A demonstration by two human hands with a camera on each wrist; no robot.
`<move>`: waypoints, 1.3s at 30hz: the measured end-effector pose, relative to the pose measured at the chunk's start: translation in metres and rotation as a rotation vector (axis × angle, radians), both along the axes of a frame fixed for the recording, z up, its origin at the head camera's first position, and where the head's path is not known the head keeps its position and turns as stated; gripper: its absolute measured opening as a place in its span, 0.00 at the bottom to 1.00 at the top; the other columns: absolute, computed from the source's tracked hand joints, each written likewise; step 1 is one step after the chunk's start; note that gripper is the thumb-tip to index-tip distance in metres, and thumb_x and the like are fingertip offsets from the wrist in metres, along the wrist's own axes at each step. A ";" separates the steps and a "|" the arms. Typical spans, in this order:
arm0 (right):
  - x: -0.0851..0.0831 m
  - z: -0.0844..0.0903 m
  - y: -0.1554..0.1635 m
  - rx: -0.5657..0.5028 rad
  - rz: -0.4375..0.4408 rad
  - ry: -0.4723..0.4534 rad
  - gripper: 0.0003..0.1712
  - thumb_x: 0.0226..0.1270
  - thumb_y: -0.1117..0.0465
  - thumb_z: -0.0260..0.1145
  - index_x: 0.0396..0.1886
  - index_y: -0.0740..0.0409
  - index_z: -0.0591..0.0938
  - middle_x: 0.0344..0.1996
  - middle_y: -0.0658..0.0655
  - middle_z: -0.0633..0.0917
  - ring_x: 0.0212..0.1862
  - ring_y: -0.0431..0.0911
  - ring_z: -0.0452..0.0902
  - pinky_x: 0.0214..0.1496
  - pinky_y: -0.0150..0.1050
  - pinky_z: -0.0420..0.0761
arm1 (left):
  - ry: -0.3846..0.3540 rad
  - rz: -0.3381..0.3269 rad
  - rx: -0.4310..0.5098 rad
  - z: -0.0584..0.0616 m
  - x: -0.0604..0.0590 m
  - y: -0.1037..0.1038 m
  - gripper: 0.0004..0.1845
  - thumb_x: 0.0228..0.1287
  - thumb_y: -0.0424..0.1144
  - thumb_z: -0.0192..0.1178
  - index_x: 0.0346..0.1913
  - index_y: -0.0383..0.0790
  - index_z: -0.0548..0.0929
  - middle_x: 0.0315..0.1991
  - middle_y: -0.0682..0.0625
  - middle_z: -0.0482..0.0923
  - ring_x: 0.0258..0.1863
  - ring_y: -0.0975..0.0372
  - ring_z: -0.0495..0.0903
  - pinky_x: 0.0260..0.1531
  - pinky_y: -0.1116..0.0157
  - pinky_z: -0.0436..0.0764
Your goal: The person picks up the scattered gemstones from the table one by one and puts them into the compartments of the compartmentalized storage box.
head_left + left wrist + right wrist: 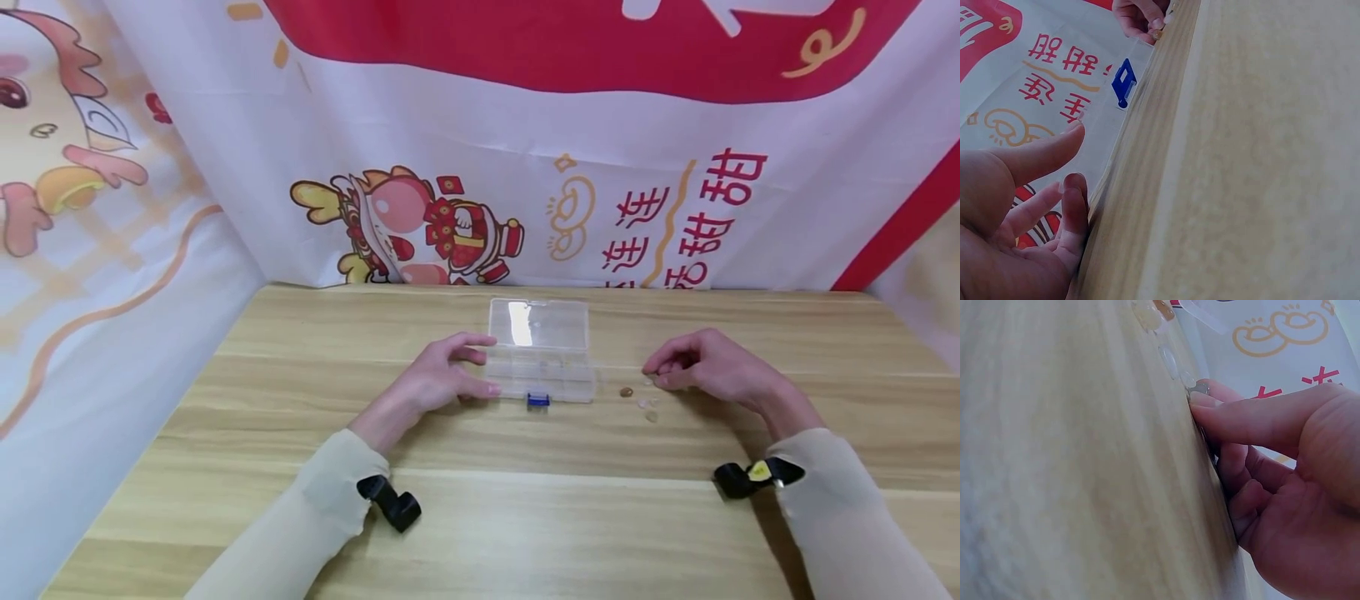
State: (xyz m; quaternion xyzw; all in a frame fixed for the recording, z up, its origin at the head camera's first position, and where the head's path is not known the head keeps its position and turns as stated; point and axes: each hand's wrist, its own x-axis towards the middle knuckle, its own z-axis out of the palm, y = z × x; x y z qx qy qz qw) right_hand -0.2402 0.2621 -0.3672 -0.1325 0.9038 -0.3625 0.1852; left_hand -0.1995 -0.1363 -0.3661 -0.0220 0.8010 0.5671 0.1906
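Note:
A clear plastic compartment box (542,373) lies on the wooden table with its lid (538,323) folded back and a blue latch (537,400) at its front. My left hand (483,367) rests at the box's left end, thumb and forefinger straight and touching its edge. In the left wrist view the left hand (1072,156) lies by the clear box wall, the blue latch (1124,81) beyond it. To the box's right, my right hand (651,375) has curled fingers pinching a small bead (1197,390) on the table. Three loose beads (642,402) lie just in front of it.
A printed cloth backdrop (525,167) walls in the table at the back and on the left side. The wooden table (525,517) stretches wide toward me. Black wrist camera mounts (390,500) sit on both sleeves.

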 end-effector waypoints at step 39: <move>0.007 0.016 -0.030 -0.021 -0.074 0.121 0.11 0.80 0.61 0.64 0.53 0.60 0.87 0.48 0.61 0.85 0.46 0.49 0.76 0.44 0.35 0.80 | -0.005 0.003 0.007 0.002 0.001 0.000 0.37 0.57 0.36 0.81 0.69 0.60 0.80 0.65 0.48 0.78 0.51 0.53 0.81 0.43 0.65 0.83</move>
